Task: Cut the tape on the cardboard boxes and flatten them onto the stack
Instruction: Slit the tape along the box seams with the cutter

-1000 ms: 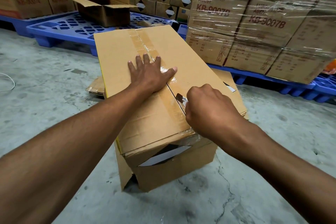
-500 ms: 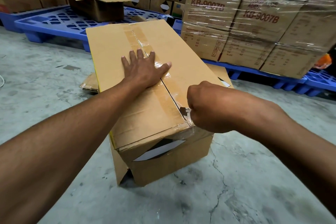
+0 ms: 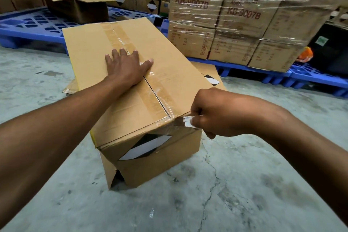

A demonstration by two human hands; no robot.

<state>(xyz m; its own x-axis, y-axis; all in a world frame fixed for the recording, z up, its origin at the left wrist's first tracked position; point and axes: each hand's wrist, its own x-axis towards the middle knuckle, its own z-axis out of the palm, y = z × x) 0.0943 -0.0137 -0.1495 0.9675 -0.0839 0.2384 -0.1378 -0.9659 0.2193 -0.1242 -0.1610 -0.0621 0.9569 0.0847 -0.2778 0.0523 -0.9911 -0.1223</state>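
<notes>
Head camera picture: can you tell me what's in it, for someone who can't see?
A left hand presses flat on a taped cardboard box while the right hand grips a small blade at the box's near edge. Wrapped boxes sit on blue pallets behind.

Two shrink-wrapped cartons [image 3: 216, 2] in the pallet stack behind each read "KB-9007B", the left one under a blurred "LUBRICATION AGENT", while the smaller print on the cartons below them was too blurred to read.

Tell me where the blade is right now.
In the head view, right of centre: the blade sticks out of the right hand at the near top edge of the box, where the tape seam ends.
</notes>
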